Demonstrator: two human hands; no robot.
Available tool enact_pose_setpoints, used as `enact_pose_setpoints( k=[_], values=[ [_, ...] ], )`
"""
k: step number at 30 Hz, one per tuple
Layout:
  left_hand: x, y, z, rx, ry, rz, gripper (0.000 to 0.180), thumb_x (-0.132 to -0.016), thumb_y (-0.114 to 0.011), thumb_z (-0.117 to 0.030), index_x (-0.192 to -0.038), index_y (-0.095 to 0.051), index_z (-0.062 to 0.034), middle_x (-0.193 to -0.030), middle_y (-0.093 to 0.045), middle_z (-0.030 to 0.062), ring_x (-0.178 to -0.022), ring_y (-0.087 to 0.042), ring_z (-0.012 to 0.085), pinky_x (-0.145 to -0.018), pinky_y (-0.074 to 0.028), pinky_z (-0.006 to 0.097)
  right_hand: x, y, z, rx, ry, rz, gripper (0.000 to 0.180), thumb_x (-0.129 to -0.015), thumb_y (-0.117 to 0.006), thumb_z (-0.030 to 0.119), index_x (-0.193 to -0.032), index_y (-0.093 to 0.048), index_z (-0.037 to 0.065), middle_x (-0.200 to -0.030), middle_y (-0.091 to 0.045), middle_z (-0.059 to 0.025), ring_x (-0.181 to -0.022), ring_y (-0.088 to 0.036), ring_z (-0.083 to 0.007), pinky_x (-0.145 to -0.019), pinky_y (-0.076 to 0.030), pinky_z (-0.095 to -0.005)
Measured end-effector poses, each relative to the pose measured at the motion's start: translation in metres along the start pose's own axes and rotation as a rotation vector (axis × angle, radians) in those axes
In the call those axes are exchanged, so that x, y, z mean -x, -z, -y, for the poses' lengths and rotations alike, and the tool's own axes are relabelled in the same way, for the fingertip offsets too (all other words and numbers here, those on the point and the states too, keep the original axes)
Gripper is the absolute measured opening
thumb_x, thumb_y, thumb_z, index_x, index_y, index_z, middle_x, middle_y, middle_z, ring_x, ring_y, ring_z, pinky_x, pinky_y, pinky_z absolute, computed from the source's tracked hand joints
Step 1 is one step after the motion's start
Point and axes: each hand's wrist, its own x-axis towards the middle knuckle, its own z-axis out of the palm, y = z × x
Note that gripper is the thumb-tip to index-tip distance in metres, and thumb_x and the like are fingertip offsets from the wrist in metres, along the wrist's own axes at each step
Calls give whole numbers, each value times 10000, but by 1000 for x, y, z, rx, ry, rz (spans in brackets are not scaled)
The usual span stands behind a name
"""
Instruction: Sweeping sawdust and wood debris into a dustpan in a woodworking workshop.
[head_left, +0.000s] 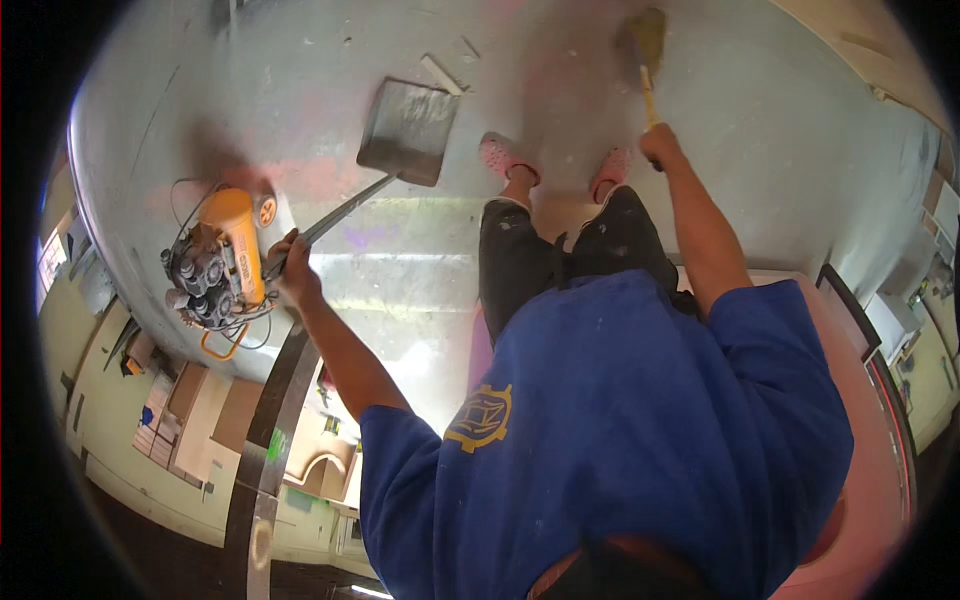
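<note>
Grey dustpan beside pale strip: left grip clenches handle, right grip clasps broom.

Dustpan between compressor and broom.

Scuffed, metal-looking dustpan — glossy floor

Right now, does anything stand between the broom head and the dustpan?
Nothing visible blocks the straight path from the broom head to the dustpan; a pale strip lies just beside that path, by the dustpan's far right corner.
</note>
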Motion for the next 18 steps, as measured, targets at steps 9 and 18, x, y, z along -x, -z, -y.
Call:
enact_pose_setpoints(
  k=[9, 18],
  values=[
    [-23, -48, -28, -350, -220, 121, 110, -649, -478, 74, -649, -425, -22, -723, -539, 79, -689, -506, 133, -673, -395, 235, 101, -59, 167, 373, 313, 160, 243, -591, -560, 119, -810, -564, 14, -751, -576, -157, -713, -566, -287, -622, -456, -326],
    [-3, -51, -45, -366, -224, 65, 119, -648, -500, 57, -636, -425, -34, -704, -533, 63, -699, -501, 130, -677, -402, 243, 67, 58, 137, 509, 562, -54, 408, -682, -404, 101, -1083, -411, 29, -923, -516, -211, -865, -496, -336, -758, -390, -388]
  ],
)
